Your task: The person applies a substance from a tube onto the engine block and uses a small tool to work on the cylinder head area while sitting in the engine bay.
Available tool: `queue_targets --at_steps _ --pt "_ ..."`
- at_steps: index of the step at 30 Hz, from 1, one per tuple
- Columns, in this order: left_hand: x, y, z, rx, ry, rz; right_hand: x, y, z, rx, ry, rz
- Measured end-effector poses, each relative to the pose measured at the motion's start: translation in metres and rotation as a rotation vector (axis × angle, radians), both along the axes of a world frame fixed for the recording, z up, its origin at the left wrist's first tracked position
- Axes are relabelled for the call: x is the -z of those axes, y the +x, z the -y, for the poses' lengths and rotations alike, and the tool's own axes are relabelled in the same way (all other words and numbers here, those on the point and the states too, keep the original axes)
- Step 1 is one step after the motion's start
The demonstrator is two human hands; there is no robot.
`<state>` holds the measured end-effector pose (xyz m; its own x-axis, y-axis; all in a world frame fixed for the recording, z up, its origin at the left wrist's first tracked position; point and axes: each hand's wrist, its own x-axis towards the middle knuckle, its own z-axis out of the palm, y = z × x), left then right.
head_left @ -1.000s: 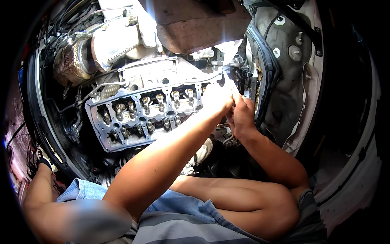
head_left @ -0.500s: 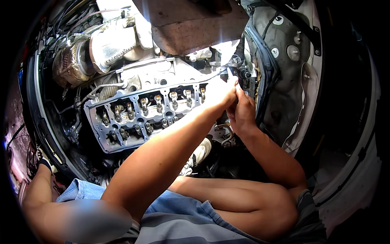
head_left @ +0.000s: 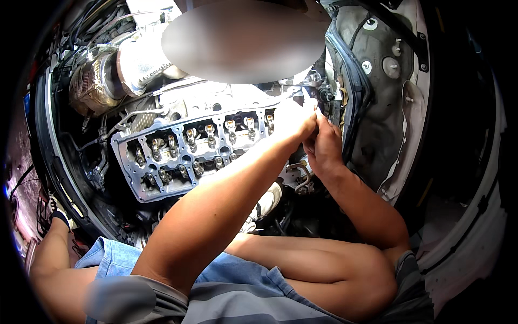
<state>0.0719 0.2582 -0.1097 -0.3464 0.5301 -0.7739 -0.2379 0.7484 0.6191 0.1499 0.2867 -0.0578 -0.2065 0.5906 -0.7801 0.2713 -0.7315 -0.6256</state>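
Bared cylinder head (head_left: 200, 154) on the left, your left hand (head_left: 295, 120) over its right end, slim pale piece (head_left: 306, 94) poking up beyond, your right hand (head_left: 327, 141) curled close; which hand grips it, I can't tell.

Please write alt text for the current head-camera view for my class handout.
A person's left hand and right hand are close together at the right end of an open engine cylinder head, a thin pale object showing just above them. Denim shorts show below.
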Motion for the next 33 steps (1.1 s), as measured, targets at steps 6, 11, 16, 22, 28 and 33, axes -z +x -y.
queue_targets --at_steps 6,11,16,22,28,33 --pt "0.004 0.009 0.007 -0.094 0.039 -0.009 -0.003 0.001 0.005 -0.021 0.011 0.034" --pt "-0.002 0.014 0.007 -0.100 0.025 0.004 -0.004 0.006 0.006 -0.014 -0.008 0.022" --pt "-0.005 0.011 0.010 -0.136 0.024 0.046 -0.005 0.007 0.007 0.016 -0.011 0.047" --pt "-0.008 0.012 0.008 -0.135 -0.022 0.042 -0.005 0.007 0.007 0.003 -0.020 0.059" --pt "-0.022 0.010 0.015 -0.218 -0.001 0.173 -0.015 0.010 0.011 0.002 -0.059 0.041" --pt "-0.067 0.004 0.049 -0.136 0.310 0.436 -0.053 0.020 0.038 -0.186 0.222 -0.002"
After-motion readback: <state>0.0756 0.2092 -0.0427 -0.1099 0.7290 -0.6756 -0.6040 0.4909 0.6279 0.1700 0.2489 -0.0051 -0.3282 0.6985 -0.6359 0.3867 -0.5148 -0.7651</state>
